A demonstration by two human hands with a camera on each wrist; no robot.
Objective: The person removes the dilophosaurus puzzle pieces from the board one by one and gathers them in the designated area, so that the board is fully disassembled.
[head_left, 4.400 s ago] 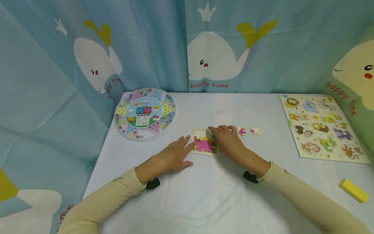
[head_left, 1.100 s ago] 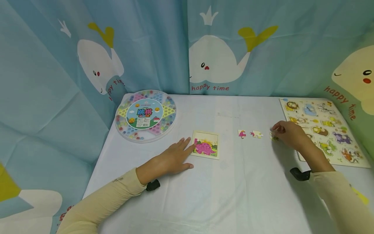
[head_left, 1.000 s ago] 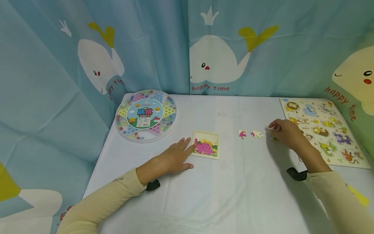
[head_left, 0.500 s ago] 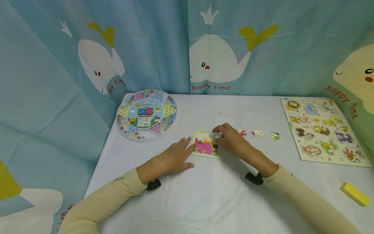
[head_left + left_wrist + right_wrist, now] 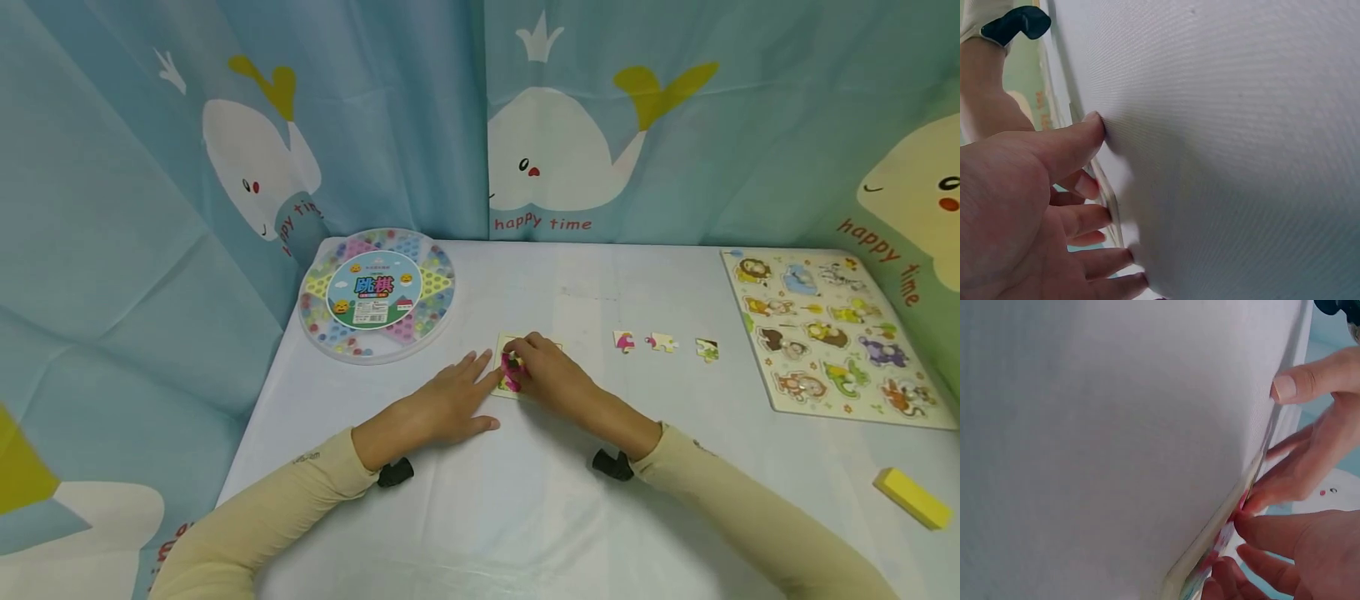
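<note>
A small wooden jigsaw puzzle in a tray point(image 5: 497, 346) lies mid-table, its pink dinosaur picture mostly hidden by my right hand point(image 5: 555, 375). The right thumb and fingertips pinch at a pink and dark puzzle piece point(image 5: 512, 363) near the tray's left side. The right wrist view has the thumb point(image 5: 1266, 531) close against the coloured pieces at the tray's edge. My left hand point(image 5: 446, 400) lies flat with fingers spread, its index fingertip on the tray's left edge. Loose to the right are a pink piece point(image 5: 624, 341), a white and pink piece point(image 5: 662, 342) and a green piece point(image 5: 707, 349).
A round Chinese checkers box point(image 5: 375, 292) sits at the back left. On the right lies an animal peg puzzle board point(image 5: 825, 333), with a yellow block point(image 5: 912, 497) in front of it. A whale-print curtain point(image 5: 420, 108) borders the table's back and sides.
My right hand released the green piece at the row's right end, came back left to the tray and reached across to its left side. The left hand stays put.
</note>
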